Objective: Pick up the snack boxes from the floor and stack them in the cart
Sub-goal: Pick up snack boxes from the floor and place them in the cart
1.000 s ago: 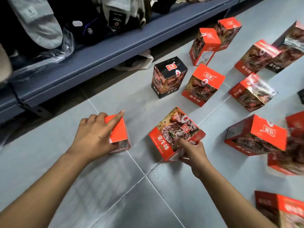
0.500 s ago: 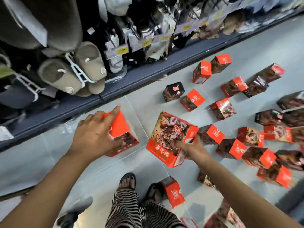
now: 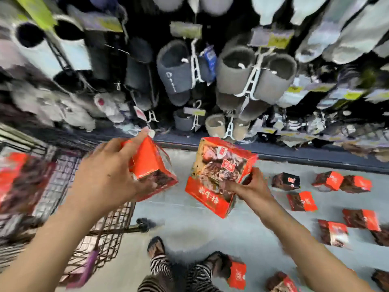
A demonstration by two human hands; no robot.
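Note:
My left hand (image 3: 109, 171) grips a small red snack box (image 3: 153, 165) from above, lifted in the air at the cart's right edge. My right hand (image 3: 250, 184) holds a larger red snack box (image 3: 219, 173) by its lower right side, tilted and raised above the floor. The wire cart (image 3: 69, 186) stands at the left, with red snack boxes (image 3: 19, 182) inside it, blurred. Several more snack boxes (image 3: 328, 180) lie scattered on the grey floor at the right.
A shelf rack of hanging slippers (image 3: 252, 76) and socks fills the upper view, with a blue base ledge (image 3: 315, 157). My feet in sandals (image 3: 155, 247) and striped trousers stand below. One box (image 3: 237, 275) lies beside my right foot.
Both hands have lifted their boxes off the floor and carried them up and left. The view has swung up and left, bringing the cart into sight.

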